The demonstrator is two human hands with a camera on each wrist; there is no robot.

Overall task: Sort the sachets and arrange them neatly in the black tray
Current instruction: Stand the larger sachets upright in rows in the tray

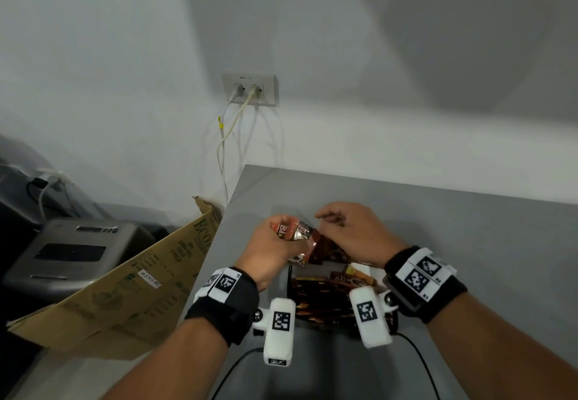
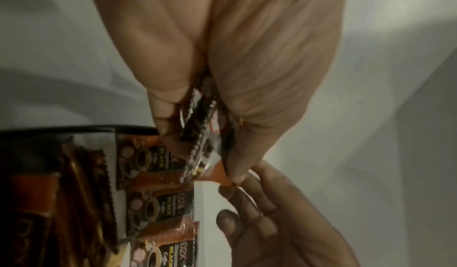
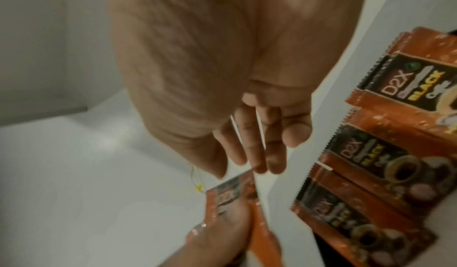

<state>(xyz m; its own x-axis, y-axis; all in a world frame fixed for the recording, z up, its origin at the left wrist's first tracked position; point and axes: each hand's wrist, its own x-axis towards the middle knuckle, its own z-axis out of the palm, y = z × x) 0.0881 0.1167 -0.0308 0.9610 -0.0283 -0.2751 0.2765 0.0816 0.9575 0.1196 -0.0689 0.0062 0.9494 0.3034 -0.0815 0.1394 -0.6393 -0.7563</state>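
The left hand is raised above the grey table, its fingers and thumb curled round a small bunch of sachets, orange and black with "D2X" printed on them; from the left wrist view the bunch is seen edge-on, squeezed between thumb and fingers, its serrated ends sticking out past the fingertips. The right hand hovers just beside that bunch, on its right, fingers loosely bent and holding nothing; in the left wrist view its fingertips come right up to the lower orange corner of the bunch, though whether they touch it cannot be told. From the right wrist view the right-hand fingers hang relaxed and close together above the held sachets. Below and nearer the body sits the black tray, with brown and orange sachets packed inside. More D2X sachets lie flat in an overlapping row on the table, between the tray and the hands.
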